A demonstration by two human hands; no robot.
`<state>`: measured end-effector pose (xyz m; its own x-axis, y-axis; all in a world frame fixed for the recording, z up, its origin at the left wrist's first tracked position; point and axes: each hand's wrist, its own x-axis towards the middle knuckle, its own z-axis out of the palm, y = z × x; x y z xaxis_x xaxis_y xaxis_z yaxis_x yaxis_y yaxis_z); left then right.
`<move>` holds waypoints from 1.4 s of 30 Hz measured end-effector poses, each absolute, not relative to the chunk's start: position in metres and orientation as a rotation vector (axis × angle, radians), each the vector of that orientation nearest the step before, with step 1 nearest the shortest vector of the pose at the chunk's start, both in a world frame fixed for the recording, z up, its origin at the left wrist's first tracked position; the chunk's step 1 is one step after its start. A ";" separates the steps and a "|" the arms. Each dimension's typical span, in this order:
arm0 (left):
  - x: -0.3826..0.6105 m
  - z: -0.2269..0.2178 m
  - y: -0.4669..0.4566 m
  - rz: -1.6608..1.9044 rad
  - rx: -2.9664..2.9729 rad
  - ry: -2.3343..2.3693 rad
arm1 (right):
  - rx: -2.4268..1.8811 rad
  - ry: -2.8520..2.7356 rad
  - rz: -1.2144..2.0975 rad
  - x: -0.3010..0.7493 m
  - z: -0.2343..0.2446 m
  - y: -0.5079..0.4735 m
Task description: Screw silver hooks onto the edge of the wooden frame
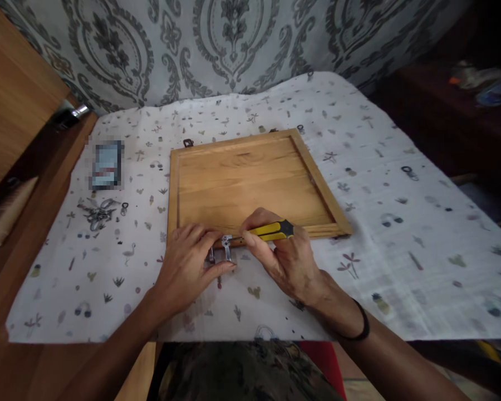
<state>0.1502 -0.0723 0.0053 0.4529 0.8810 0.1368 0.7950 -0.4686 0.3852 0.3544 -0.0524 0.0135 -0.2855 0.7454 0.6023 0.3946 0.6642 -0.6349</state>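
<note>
A wooden framed panel point(250, 178) lies flat on a white patterned cloth point(401, 250). At its near edge sits a small metal hinge point(226, 246). My left hand point(187, 267) pinches the hinge between thumb and fingers and holds it against the panel's edge. My right hand point(284, 259) is closed round a yellow-and-black screwdriver point(273, 230), whose tip points left onto the hinge. A black band circles my right wrist.
A pile of metal hardware point(97, 213) lies on the cloth at the left, with a blurred-out rectangular object point(106, 165) behind it. Small black fittings dot the cloth near the panel's far edge. A wooden board point(12, 94) leans at the far left. Patterned fabric hangs behind.
</note>
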 end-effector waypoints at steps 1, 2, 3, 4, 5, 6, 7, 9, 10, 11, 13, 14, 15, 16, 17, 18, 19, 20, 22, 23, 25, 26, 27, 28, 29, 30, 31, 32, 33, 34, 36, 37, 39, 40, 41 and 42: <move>0.150 0.006 -0.072 0.466 2.435 1.444 | -0.895 -1.910 0.452 0.355 0.013 -0.052; 0.151 0.006 -0.072 0.470 2.430 1.443 | -0.894 -1.913 0.449 0.355 0.013 -0.052; 0.151 0.007 -0.071 0.476 2.427 1.442 | -0.893 -1.916 0.447 0.355 0.013 -0.052; 0.151 0.007 -0.071 0.481 2.426 1.441 | -0.888 -1.917 0.441 0.355 0.013 -0.052; 0.151 0.007 -0.071 0.487 2.427 1.439 | -0.887 -1.918 0.439 0.355 0.013 -0.053; 0.151 0.006 -0.071 0.490 2.428 1.436 | -0.890 -1.918 0.443 0.355 0.013 -0.053; 0.151 0.006 -0.071 0.491 2.428 1.433 | -0.895 -1.921 0.450 0.355 0.013 -0.053; 0.151 0.006 -0.070 0.487 2.422 1.429 | -0.905 -1.923 0.469 0.355 0.014 -0.054; 0.151 0.007 -0.069 0.484 2.416 1.428 | -0.908 -1.919 0.481 0.355 0.014 -0.054; 0.151 0.007 -0.069 0.483 2.409 1.426 | -0.911 -1.912 0.491 0.355 0.015 -0.054; 0.151 0.007 -0.068 0.486 2.396 1.421 | -0.910 -1.901 0.509 0.355 0.016 -0.055; 0.151 0.007 -0.068 0.489 2.390 1.420 | -0.911 -1.899 0.517 0.355 0.016 -0.055; 0.151 0.007 -0.068 0.491 2.384 1.422 | -0.911 -1.900 0.523 0.354 0.016 -0.055; 0.151 0.007 -0.068 0.493 2.380 1.425 | -0.911 -1.900 0.525 0.354 0.016 -0.055; 0.151 0.006 -0.068 0.496 2.377 1.429 | -0.911 -1.903 0.525 0.354 0.016 -0.055; 0.151 0.006 -0.068 0.498 2.378 1.432 | -0.911 -1.904 0.521 0.354 0.016 -0.054; 0.151 0.006 -0.068 0.501 2.380 1.433 | -0.914 -1.904 0.516 0.354 0.016 -0.054; 0.151 0.006 -0.068 0.502 2.384 1.430 | -0.917 -1.906 0.513 0.354 0.016 -0.054; 0.151 0.006 -0.069 0.498 2.390 1.425 | -0.922 -1.909 0.505 0.355 0.016 -0.054; 0.151 0.007 -0.069 0.495 2.389 1.424 | -0.925 -1.909 0.504 0.355 0.016 -0.054; 0.151 0.008 -0.069 0.493 2.384 1.423 | -0.922 -1.894 0.509 0.356 0.016 -0.055; 0.151 0.008 -0.069 0.493 2.381 1.423 | -0.921 -1.880 0.524 0.356 0.017 -0.056; 0.151 0.009 -0.068 0.492 2.378 1.424 | -0.927 -1.858 0.543 0.356 0.018 -0.056; 0.151 0.009 -0.068 0.488 2.376 1.426 | -0.940 -1.833 0.560 0.356 0.019 -0.057; 0.151 0.009 -0.068 0.482 2.375 1.430 | -0.957 -1.809 0.573 0.356 0.020 -0.057; 0.151 0.009 -0.068 0.473 2.373 1.435 | -0.976 -1.792 0.579 0.356 0.022 -0.057; 0.151 0.010 -0.068 0.465 2.371 1.439 | -0.990 -1.782 0.578 0.356 0.023 -0.057; 0.151 0.010 -0.068 0.458 2.371 1.442 | -0.995 -1.782 0.575 0.355 0.025 -0.057; 0.151 0.010 -0.068 0.457 2.370 1.444 | -0.990 -1.789 0.572 0.354 0.027 -0.056; 0.151 0.010 -0.068 0.458 2.368 1.447 | -0.984 -1.805 0.574 0.353 0.028 -0.055; 0.152 0.010 -0.068 0.458 2.361 1.450 | -0.970 -1.835 0.569 0.351 0.031 -0.052; 0.152 0.010 -0.068 0.458 2.357 1.454 | -0.969 -1.850 0.562 0.350 0.032 -0.051; 0.152 0.010 -0.067 0.452 2.350 1.457 | -0.967 -1.872 0.537 0.348 0.032 -0.048; 0.152 0.010 -0.067 0.447 2.349 1.456 | -0.965 -1.880 0.522 0.347 0.032 -0.047; 0.152 0.010 -0.067 0.446 2.350 1.454 | -0.963 -1.883 0.508 0.347 0.032 -0.047; 0.152 0.010 -0.067 0.446 2.350 1.453 | -0.962 -1.888 0.498 0.346 0.031 -0.046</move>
<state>0.1522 -0.0669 0.0101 0.4276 0.8999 0.0856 0.7928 -0.4188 0.4428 0.3460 -0.0460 0.0313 -0.2635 0.7895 0.5543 0.4134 0.6116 -0.6746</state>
